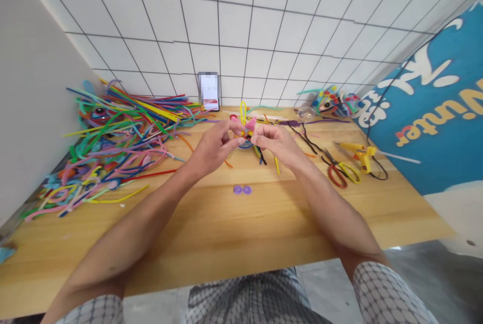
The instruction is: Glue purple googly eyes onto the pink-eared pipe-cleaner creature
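A: What've we got here, folks?

B: Our left hand (214,145) and right hand (279,145), thumbs and fingers narrowed, flank a small pink-eared, blue-bottomed craft figure (248,132) toward the back of the pale wooden table (211,233).

A: Are we gripping it?

B: Too small to tell, honestly. Two round purple discs (246,189) lie nearer us, side by side.

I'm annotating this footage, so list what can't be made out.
Head view:
Full outline of the small multicoloured craft piece with pink points: covered by the left hand and right hand.
Screen content of the upright dark-framed phone: pixelated.
Bottom of the multicoloured pipe-cleaner heap: buried under upper strands.
Blue panel with white and yellow lettering: cut off by the right edge.
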Demonstrator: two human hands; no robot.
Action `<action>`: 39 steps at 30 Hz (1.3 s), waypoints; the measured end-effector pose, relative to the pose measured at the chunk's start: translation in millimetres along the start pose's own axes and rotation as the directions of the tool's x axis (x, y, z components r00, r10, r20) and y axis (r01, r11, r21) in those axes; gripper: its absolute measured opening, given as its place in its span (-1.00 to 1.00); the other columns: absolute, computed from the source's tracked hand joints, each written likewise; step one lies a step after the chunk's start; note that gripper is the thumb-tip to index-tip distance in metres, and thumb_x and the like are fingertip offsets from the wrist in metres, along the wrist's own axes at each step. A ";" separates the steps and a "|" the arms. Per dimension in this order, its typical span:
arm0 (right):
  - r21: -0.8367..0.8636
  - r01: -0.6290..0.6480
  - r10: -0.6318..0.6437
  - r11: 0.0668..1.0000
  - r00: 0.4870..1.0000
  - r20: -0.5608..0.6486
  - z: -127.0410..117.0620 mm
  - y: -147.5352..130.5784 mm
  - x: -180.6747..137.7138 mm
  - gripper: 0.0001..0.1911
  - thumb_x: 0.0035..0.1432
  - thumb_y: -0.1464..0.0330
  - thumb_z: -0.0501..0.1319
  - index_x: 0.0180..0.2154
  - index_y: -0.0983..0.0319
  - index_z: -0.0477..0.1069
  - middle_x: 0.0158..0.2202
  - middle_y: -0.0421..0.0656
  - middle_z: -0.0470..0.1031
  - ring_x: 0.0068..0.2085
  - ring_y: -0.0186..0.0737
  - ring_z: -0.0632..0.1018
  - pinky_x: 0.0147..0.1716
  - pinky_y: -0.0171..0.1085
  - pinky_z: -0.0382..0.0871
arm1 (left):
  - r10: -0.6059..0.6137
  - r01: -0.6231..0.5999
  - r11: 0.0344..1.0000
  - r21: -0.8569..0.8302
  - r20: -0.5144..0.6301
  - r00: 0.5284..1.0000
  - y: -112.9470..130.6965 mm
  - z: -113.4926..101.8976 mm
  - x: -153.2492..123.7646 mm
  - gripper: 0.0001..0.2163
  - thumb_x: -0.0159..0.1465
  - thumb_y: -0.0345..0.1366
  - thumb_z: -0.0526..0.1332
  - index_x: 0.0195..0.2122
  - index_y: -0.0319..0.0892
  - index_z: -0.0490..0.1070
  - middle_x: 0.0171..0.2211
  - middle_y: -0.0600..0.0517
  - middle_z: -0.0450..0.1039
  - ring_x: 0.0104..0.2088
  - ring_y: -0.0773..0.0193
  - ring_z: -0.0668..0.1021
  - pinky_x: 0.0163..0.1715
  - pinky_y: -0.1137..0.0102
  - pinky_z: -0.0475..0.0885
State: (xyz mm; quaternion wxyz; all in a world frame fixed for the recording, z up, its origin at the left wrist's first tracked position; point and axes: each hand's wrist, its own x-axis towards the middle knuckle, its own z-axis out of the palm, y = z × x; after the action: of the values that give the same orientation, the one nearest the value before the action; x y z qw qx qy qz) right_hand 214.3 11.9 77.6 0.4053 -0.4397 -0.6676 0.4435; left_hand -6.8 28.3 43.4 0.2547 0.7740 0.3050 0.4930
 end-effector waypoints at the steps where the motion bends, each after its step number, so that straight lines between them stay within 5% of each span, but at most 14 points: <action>1: -0.024 -0.005 0.006 1.000 1.000 0.001 0.0 0.5 -0.5 -0.70 0.08 0.12 0.36 -0.48 0.18 0.43 -0.51 -0.31 0.27 -0.42 -0.33 0.23 -0.37 -0.23 0.05 | 0.095 -0.093 0.990 0.109 -0.013 0.995 -0.7 -0.2 -1.6 -0.89 0.43 -0.27 0.39 -0.07 -0.12 0.57 -0.20 0.03 0.62 -0.40 0.35 0.50 -0.39 0.44 0.39; 5: -0.052 -0.011 0.011 0.999 1.000 0.009 3.2 1.2 -1.1 -0.72 0.09 0.12 0.33 -0.47 0.17 0.44 -0.52 -0.31 0.25 -0.43 -0.33 0.22 -0.38 -0.22 0.02 | 0.304 -0.296 0.880 0.372 0.039 0.952 -0.3 5.5 -8.9 -0.90 0.53 -0.32 0.28 0.00 -0.09 0.58 -0.07 -0.03 0.67 -0.05 0.18 0.68 -0.06 0.32 0.56; 10: -0.020 -0.017 0.017 1.000 1.000 0.016 5.0 -2.1 -2.6 -0.73 0.08 0.13 0.31 -0.48 0.17 0.42 -0.52 -0.30 0.29 -0.41 -0.31 0.26 -0.36 -0.22 0.07 | 0.283 -0.279 0.852 0.443 0.058 0.957 0.3 7.6 -12.5 -0.83 0.57 -0.30 0.21 0.04 -0.09 0.61 0.00 -0.07 0.69 -0.04 0.16 0.71 -0.02 0.30 0.59; 21: 0.008 -0.009 0.009 1.000 1.000 0.026 7.5 -3.8 -6.9 -0.72 0.10 0.12 0.35 -0.44 0.17 0.42 -0.48 -0.29 0.32 -0.39 -0.31 0.28 -0.34 -0.24 0.10 | 0.188 -0.194 0.932 0.308 0.049 0.981 0.3 3.9 -10.6 -0.82 0.54 -0.17 0.27 -0.07 -0.06 0.67 -0.05 -0.09 0.71 -0.05 0.13 0.69 0.02 0.28 0.54; 26: -0.007 0.003 -0.003 1.000 1.000 0.006 4.9 -6.7 -8.5 -0.68 0.12 0.10 0.36 -0.44 0.18 0.40 -0.47 -0.30 0.32 -0.39 -0.32 0.28 -0.34 -0.23 0.11 | -0.035 0.027 0.996 0.085 0.093 0.995 11.4 -1.4 -2.3 -0.76 0.46 -0.07 0.34 -0.23 -0.14 0.55 -0.31 0.00 0.57 -0.32 0.25 0.54 -0.29 0.39 0.40; 31: -0.076 0.024 -0.023 0.997 1.000 0.016 4.0 -5.6 -9.9 -0.71 0.14 0.12 0.35 -0.42 0.17 0.42 -0.48 -0.29 0.33 -0.40 -0.32 0.28 -0.37 -0.24 0.10 | -0.260 0.344 0.913 -0.220 0.336 0.905 20.7 -11.9 4.8 -0.65 0.43 0.04 0.31 -0.32 -0.15 0.46 -0.53 0.14 0.28 -0.54 0.35 0.28 -0.51 0.42 0.18; 34: -0.137 0.037 -0.032 0.990 0.999 0.033 4.6 -3.2 -10.9 -0.73 0.17 0.13 0.33 -0.42 0.17 0.43 -0.50 -0.29 0.32 -0.43 -0.32 0.26 -0.39 -0.24 0.07 | -0.296 0.450 0.841 -0.301 0.440 0.848 21.2 -13.7 5.4 -0.61 0.39 0.09 0.35 -0.32 -0.16 0.48 -0.58 0.17 0.23 -0.57 0.38 0.22 -0.54 0.43 0.12; 39: -0.173 0.058 -0.052 0.983 0.998 0.039 4.8 -3.2 -11.5 -0.73 0.19 0.12 0.32 -0.40 0.17 0.43 -0.49 -0.27 0.35 -0.43 -0.31 0.28 -0.40 -0.24 0.08 | -0.304 0.502 0.759 -0.415 0.456 0.837 17.2 -9.9 5.6 -0.58 0.29 0.12 0.46 -0.37 -0.16 0.49 -0.55 0.13 0.32 -0.57 0.42 0.22 -0.56 0.44 0.13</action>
State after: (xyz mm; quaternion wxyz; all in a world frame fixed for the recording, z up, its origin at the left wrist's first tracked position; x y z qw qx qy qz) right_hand 212.4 -0.9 77.5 0.3661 -0.4471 -0.7224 0.3797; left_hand -10.3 21.5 62.5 0.6066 0.6669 0.2706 0.3377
